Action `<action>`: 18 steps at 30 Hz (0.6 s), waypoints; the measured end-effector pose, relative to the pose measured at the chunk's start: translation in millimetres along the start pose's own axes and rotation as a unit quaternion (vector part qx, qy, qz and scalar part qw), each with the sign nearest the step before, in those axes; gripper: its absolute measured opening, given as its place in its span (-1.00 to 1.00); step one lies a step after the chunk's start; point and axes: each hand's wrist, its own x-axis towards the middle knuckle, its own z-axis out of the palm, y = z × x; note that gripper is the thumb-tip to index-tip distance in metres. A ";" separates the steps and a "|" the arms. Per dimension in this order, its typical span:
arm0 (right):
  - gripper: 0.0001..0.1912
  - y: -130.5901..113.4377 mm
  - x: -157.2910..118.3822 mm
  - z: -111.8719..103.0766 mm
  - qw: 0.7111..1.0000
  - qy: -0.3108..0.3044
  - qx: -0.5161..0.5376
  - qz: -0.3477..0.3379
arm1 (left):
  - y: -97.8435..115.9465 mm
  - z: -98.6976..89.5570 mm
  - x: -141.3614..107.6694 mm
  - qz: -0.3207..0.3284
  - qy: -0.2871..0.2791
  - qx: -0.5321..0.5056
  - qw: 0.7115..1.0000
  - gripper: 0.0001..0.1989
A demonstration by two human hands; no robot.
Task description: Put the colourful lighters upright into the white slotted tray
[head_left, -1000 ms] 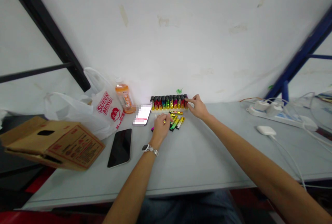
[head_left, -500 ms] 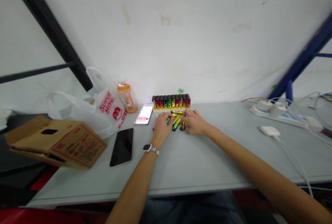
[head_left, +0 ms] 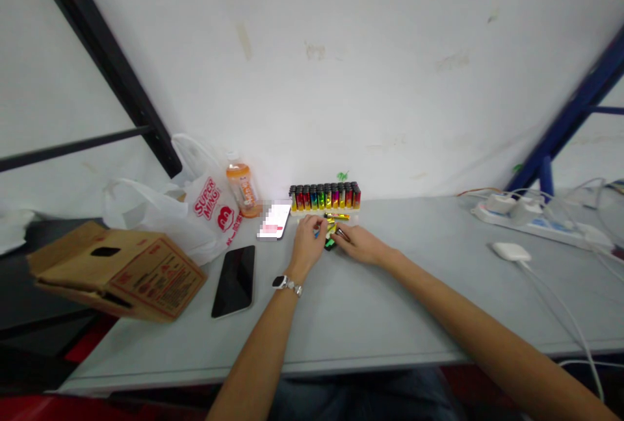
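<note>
A row of coloured lighters with black tops stands upright in a pale tray near the wall. In front of it a yellow lighter lies flat, and a green lighter lies between my hands. My left hand, wearing a watch on its wrist, has its fingers closed around a blue lighter, mostly covered. With bent fingers my right hand grips a dark reddish lighter, partly hidden. Both hands rest low over the grey table.
To the left are a cardboard box, a white plastic bag, an orange drink bottle, a dark phone and a phone with a lit screen. A power strip and a white charger with cables lie right.
My right hand has moved slightly left and towards the left hand, its fingers now around a dark reddish lighter. My left hand stays near the same place. The whole view has shifted a little.
</note>
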 end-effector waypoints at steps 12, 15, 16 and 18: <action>-0.37 -38.2 16.9 40.2 0.793 0.072 0.574 0.193 | 10.5 -2.3 -0.8 -0.018 -0.012 -0.160 0.987 -0.80; -0.30 -35.7 11.0 37.2 0.750 0.071 0.616 0.230 | 13.3 5.8 -3.6 -0.027 -0.054 -0.197 0.979 -0.80; -0.30 -35.0 9.4 35.4 0.743 0.079 0.621 0.236 | 15.2 8.2 -4.5 -0.032 -0.056 -0.208 0.976 -0.79; -0.31 -34.1 7.3 31.3 0.736 0.095 0.628 0.235 | 20.5 11.4 -6.1 -0.054 -0.056 -0.236 0.969 -0.76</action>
